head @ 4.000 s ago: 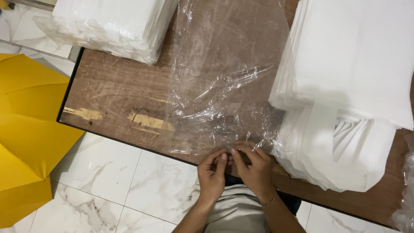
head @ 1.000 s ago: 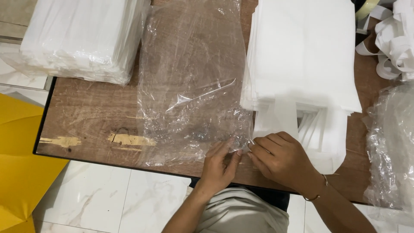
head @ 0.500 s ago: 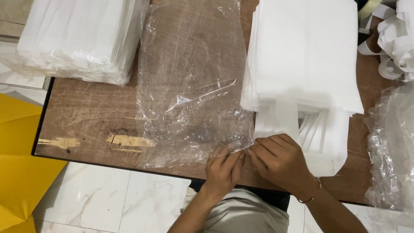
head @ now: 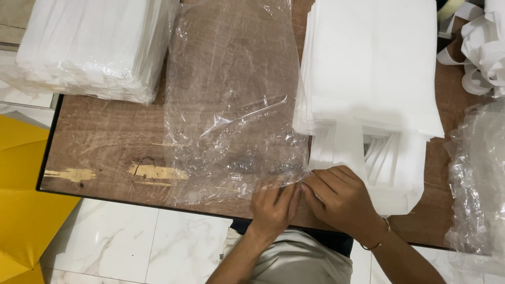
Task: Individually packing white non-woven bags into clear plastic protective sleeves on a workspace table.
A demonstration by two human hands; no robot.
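The one clear plastic bag (head: 231, 105) lies flat on the wooden table (head: 105, 142), its open end at the near edge. It looks thin, light, slippery and clingy, so I would judge its edge the best place to take hold. My left hand (head: 273, 202) and right hand (head: 342, 197) meet there, fingertips pinched together on the film. Beside it sit one stack of white bags (head: 368, 68), one wrapped bundle (head: 89, 47), and crumpled plastic (head: 478, 179).

This looks like a small packing workshop. Past the fingers (head: 294, 192) a worn wooden table (head: 105, 137) holds big piles of white bags (head: 368, 63) (one wrapped stack (head: 89, 47) too) and clear plastic bags (head: 231, 105), over a tile floor (head: 131, 242).
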